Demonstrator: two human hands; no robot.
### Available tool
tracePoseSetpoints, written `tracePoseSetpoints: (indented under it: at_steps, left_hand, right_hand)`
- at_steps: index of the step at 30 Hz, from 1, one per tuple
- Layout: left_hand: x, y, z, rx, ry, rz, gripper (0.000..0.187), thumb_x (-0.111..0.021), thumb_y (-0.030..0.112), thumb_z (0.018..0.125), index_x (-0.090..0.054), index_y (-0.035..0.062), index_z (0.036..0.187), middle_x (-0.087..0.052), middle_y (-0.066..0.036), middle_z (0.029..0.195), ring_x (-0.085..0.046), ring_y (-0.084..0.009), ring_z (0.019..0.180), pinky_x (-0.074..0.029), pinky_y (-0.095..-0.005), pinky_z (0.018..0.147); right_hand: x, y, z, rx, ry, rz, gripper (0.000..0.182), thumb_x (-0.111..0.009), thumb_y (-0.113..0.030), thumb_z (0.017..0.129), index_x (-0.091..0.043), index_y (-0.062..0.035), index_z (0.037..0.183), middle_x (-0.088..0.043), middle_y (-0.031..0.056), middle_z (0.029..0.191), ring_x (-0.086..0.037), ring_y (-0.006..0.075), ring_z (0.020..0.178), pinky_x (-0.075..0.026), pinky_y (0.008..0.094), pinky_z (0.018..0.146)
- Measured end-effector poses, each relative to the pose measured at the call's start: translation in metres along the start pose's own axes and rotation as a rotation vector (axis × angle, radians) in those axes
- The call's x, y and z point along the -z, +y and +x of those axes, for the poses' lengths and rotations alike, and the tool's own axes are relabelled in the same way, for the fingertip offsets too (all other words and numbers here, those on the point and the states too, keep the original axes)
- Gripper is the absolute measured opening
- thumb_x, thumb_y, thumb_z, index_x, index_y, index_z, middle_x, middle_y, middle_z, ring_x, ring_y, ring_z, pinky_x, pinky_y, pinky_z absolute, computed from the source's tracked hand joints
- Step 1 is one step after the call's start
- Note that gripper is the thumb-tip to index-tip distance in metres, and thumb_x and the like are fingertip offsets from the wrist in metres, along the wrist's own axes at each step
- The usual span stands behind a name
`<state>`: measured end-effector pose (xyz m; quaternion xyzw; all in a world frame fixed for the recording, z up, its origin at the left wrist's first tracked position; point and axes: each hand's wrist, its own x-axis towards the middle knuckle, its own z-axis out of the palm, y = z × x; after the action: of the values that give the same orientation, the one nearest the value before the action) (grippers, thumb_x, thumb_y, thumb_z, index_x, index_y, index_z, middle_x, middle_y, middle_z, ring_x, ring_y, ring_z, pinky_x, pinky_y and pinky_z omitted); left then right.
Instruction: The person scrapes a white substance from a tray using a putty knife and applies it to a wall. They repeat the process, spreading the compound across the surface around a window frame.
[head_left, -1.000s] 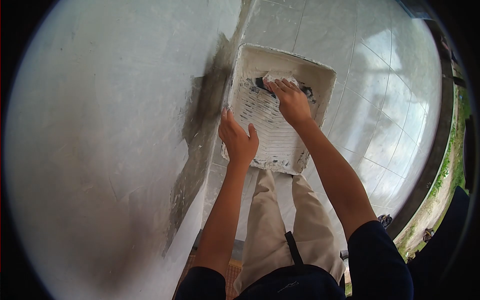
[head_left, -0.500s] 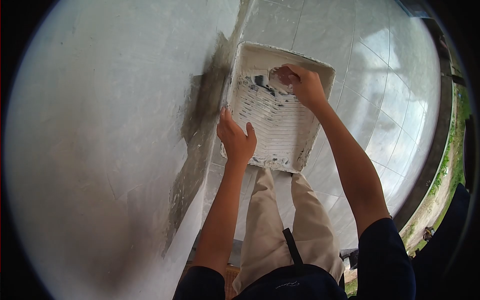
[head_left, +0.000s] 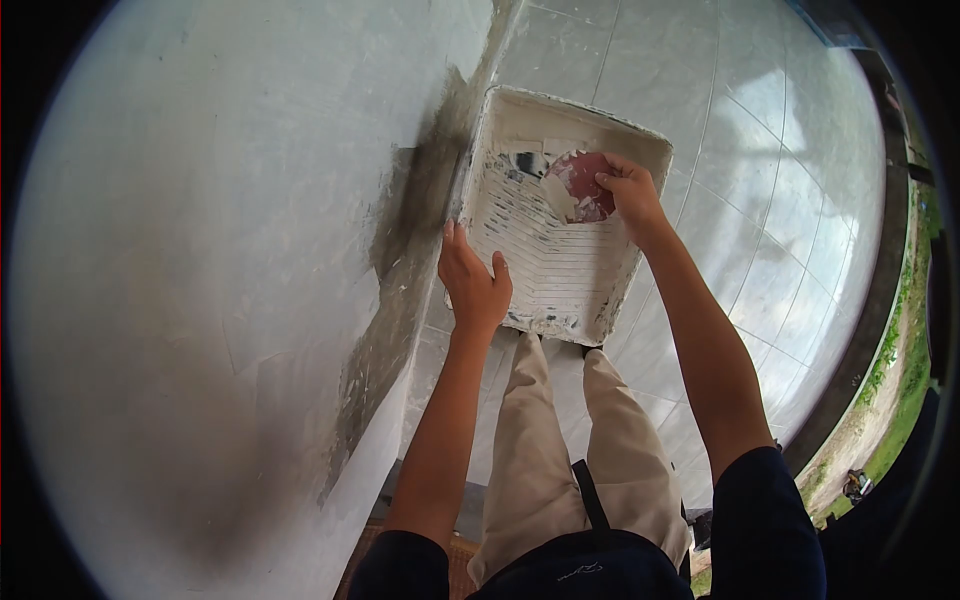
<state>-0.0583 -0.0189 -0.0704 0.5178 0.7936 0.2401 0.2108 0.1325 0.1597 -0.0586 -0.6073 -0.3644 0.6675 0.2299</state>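
A paint tray [head_left: 560, 315], smeared with off-white paste and ribbed across its lower half, lies before me. My left hand [head_left: 476, 282] grips its left side, with the fingers at the outer edge and the thumb over the inside. Between the thumb and fingers of my right hand [head_left: 632, 192] is a dark red, flat scraper [head_left: 584, 184], partly coated with the same paste. It is tilted over the tray's upper part, its face turned up to me. Beside it, a dark patch of the tray bottom shows through the paste.
On the left rises a pale grey wall [head_left: 220, 250], with a rough brownish unfinished strip [head_left: 400, 220] along its lower part. Grey floor tiles [head_left: 745, 200] extend to the right, up to a dark edge with grass [head_left: 890, 430] beyond. My legs [head_left: 530, 430] are below the tray.
My right hand has drawn the scraper up from the paste and a little toward me, so more of its red face shows. My left hand stays at the tray's side.
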Motion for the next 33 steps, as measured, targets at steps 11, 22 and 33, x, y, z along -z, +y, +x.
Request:
tracePoseSetpoints:
  at_steps: [11,22,33]
  left_hand:
    - [0.026,0.047,-0.024,0.003,0.139,0.047,0.061,-0.059,0.011,0.087,-0.03,-0.0028,0.14,-0.03,-0.03,0.148,-0.03,-0.0453,0.137,-0.024,-0.0555,0.11]
    - [0.113,0.117,-0.05,-0.034,0.323,0.156,0.063,-0.062,0.007,0.081,-0.036,0.0025,0.138,-0.036,-0.024,0.145,-0.036,-0.0419,0.135,-0.027,-0.0547,0.109]
    - [0.218,0.168,-0.074,-0.11,0.551,0.284,0.058,-0.061,0.008,0.081,-0.04,0.0005,0.135,-0.038,-0.023,0.144,-0.035,-0.0413,0.136,-0.027,-0.0532,0.111]
  right_hand:
    - [0.004,-0.031,-0.047,-0.098,-0.24,0.28,0.03,-0.052,-0.002,0.092,-0.061,0.0049,0.12,-0.068,0.0096,0.102,-0.064,0.0161,0.086,-0.051,0.0308,0.078]
    - [0.002,-0.117,-0.113,0.011,-0.428,0.388,0.026,-0.051,-0.003,0.093,-0.061,0.0012,0.117,-0.067,0.0088,0.098,-0.064,0.0176,0.079,-0.052,0.0314,0.071]
    - [-0.011,-0.192,-0.165,0.162,-0.553,0.438,0.021,-0.051,-0.001,0.093,-0.058,0.0027,0.113,-0.066,0.0113,0.099,-0.065,0.0207,0.086,-0.054,0.0344,0.077]
